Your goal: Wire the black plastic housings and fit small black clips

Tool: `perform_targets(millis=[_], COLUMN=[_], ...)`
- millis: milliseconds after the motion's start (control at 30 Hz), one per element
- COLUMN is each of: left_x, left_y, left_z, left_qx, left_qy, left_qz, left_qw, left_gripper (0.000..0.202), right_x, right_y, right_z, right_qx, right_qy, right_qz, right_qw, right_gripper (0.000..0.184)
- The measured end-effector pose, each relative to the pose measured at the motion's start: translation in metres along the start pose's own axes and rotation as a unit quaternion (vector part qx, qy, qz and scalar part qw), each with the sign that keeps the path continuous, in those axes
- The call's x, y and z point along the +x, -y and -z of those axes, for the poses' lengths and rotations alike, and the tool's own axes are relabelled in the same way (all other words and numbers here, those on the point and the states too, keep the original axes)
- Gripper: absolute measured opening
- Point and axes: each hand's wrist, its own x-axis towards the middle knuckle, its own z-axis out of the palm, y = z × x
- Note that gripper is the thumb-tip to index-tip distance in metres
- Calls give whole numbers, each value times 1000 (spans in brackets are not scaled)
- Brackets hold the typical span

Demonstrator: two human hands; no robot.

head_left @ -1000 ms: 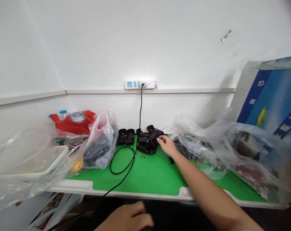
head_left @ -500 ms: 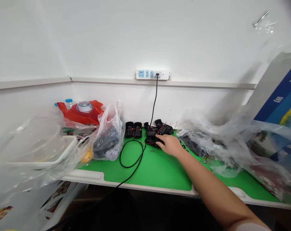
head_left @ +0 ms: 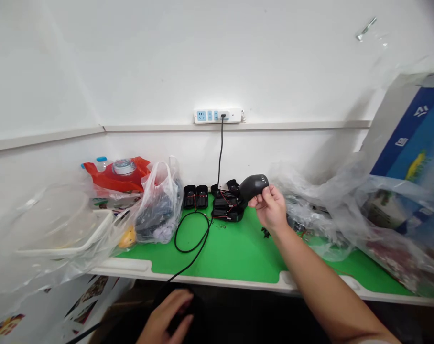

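Observation:
My right hand [head_left: 272,208] grips a rounded black plastic casing [head_left: 253,187] with a row of small slots near one end, raised above the table. Just left of it lie several black housings with thin red wires [head_left: 227,206] on the green mat [head_left: 234,253]. A similar pair of black housings [head_left: 196,197] sits farther left. Below the table's front edge, my left hand [head_left: 169,315] hangs with its fingers bent and the thumb apart, holding nothing that shows.
A black cable [head_left: 220,153] runs from the power strip [head_left: 217,115], loops on the mat and drops over the front edge. Stuffed clear bags [head_left: 159,205], a red bag [head_left: 118,174] and a lidded plastic box [head_left: 59,224] crowd the left. Plastic wrap [head_left: 331,205] and a blue carton [head_left: 410,138] stand right.
My right hand has lifted the black casing off the group of housings and turned it upward. My left hand has come into view at the bottom. The view has shifted slightly.

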Motion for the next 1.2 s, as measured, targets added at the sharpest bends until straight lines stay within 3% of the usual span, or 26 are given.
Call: perform_targets(millis=[33, 100, 167, 233, 300, 367, 467, 567, 600, 667, 733, 800, 867, 1000, 1200], left_x=[21, 71, 124, 173, 210, 234, 253, 257, 257, 255, 253, 251, 250, 250, 247], left_y=[-30, -88, -134, -165, -182, -188, -185, -177, -174, -169, -167, -166, -166, -167, -170], left_z=[-7, -20, -34, -48, -61, -71, -81, -82, -82, -79, -75, -71, -69, -66, -62], left_qx=[-29, -106, -202, -301, -373, -416, -465, -562, -597, -647, -665, -668, -665, -676, -674], left_qy=[-8, -79, -130, -138, -93, -60, -56, -22, -3, 27, 40, 53, 67, 77, 87], left_qz=[-40, -95, -103, -94, -88, -89, -78, 7, 38, 67, 68, 75, 92, 98, 92], left_qw=[999, 987, 965, 939, 919, 903, 880, 827, 802, 759, 742, 739, 738, 726, 728], left_gripper=[42, 57, 75, 81, 77, 71, 54, 41, 41, 45, 49, 56, 62, 64, 40], right_x=[0, 1, 1, 3, 5, 9, 16, 23, 26, 30, 33, 33, 32, 30, 27], right_y=[7, 16, 20, 20, 19, 19, 23, 28, 29, 26, 21, 13, 5, -4, -10], right_z=[2, 7, 10, 13, 15, 17, 25, 43, 51, 68, 82, 90, 91, 85, 78], right_qx=[23, 43, 44, 39, 33, 27, -4, -159, -251, -442, -561, -590, -578, -565, -615], right_qy=[8, 30, 44, 46, 39, 31, 39, 51, 60, 128, 257, 362, 410, 416, 405], right_qz=[-24, -65, -103, -130, -135, -127, -142, -131, -113, -88, -119, -170, -202, -248, -251], right_qw=[999, 997, 993, 990, 990, 991, 989, 977, 959, 883, 778, 701, 677, 668, 628], right_gripper=[32, 34, 34, 33, 33, 34, 36, 34, 32, 29, 20, 8, 10, 10, 9])
